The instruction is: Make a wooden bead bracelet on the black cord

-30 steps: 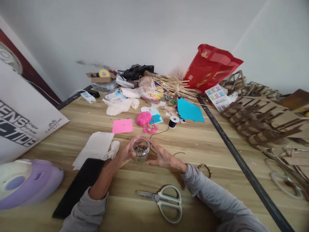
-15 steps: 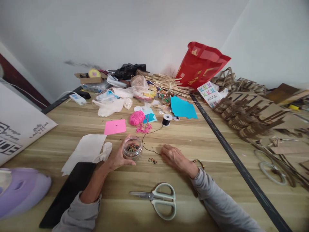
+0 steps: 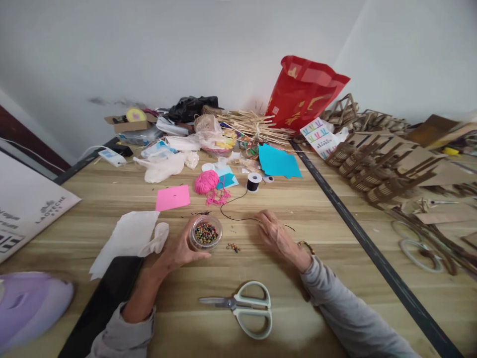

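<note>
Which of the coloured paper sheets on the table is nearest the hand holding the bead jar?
The pink sheet, lying just beyond the left hand and its bead jar. The big blue sheet and the small blue piece by the pink yarn lie farther back.

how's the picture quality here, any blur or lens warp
Head view: soft, even light with faint shadows under the scissors; wide-lens warp bends the table edges outward; the purple object at lower left is smeared; the bead jar in the left hand is sharp.
</note>
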`<act>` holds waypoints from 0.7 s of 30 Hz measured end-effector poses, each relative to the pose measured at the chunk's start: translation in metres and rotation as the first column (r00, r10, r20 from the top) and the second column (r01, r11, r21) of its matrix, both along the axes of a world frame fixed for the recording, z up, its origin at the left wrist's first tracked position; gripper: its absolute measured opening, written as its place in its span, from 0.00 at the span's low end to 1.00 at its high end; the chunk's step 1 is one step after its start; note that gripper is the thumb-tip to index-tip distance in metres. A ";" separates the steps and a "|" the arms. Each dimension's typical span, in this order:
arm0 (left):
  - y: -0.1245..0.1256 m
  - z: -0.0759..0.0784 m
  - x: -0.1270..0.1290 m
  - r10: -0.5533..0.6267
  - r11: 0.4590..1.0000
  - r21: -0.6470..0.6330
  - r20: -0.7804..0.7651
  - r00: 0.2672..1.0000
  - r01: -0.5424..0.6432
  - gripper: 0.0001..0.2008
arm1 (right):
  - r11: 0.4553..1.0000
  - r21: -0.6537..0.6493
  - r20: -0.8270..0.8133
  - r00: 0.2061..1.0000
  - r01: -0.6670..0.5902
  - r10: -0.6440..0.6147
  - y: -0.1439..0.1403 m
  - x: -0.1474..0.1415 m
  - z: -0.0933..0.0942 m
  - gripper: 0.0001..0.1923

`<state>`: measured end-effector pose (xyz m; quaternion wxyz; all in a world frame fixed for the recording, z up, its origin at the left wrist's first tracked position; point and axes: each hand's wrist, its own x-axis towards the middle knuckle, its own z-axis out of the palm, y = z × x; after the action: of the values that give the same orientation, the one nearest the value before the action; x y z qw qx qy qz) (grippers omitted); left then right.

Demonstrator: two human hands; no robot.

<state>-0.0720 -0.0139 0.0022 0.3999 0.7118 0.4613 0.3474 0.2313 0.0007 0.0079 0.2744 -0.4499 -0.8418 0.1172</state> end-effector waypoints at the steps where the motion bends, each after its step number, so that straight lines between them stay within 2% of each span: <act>1: -0.001 0.002 0.002 -0.001 1.000 0.014 -0.018 1.000 0.001 0.44 | 0.994 -0.096 -0.183 0.983 -0.047 0.029 -0.002 -0.009 0.001 0.12; 3: -0.004 0.008 0.006 -0.006 0.999 0.044 -0.053 0.999 0.008 0.43 | 0.944 -0.303 -0.493 0.869 -0.131 -0.038 -0.005 -0.028 0.000 0.13; 5: -0.005 0.012 0.009 -0.008 0.997 0.080 -0.091 0.996 0.016 0.42 | 0.845 -0.465 -0.703 0.690 -0.266 -0.170 -0.005 -0.049 -0.007 0.16; 8: -0.005 0.015 0.012 0.013 0.986 0.165 -0.166 0.986 0.015 0.40 | 0.718 -0.554 -0.828 0.368 -0.421 -0.423 -0.002 -0.077 -0.022 0.19; 10: -0.003 0.016 0.013 0.042 0.970 0.242 -0.237 0.971 0.017 0.40 | 0.677 -0.547 -0.833 0.241 -0.493 -0.498 0.001 -0.090 -0.029 0.20; 12: 0.000 0.016 0.013 0.075 0.953 0.303 -0.315 0.946 0.025 0.41 | 0.673 -0.541 -0.827 0.172 -0.505 -0.536 0.005 -0.099 -0.032 0.19; 16: 0.003 0.018 0.016 0.133 0.937 0.346 -0.449 0.883 0.035 0.42 | 0.719 -0.525 -0.828 0.076 -0.455 -0.556 0.012 -0.104 -0.036 0.19; 19: 0.002 0.020 0.022 0.178 0.929 0.368 -0.534 0.827 0.037 0.40 | 0.727 -0.526 -0.826 0.060 -0.442 -0.561 0.015 -0.104 -0.039 0.20; 21: 0.001 0.020 0.027 0.191 0.921 0.386 -0.562 0.804 0.051 0.38 | 0.728 -0.533 -0.828 0.091 -0.432 -0.553 0.016 -0.102 -0.041 0.22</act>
<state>-0.0452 -0.0130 0.0219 0.0766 0.8300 0.5122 0.2070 0.1289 0.0166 -0.0332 0.5829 -0.3497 -0.2915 0.6730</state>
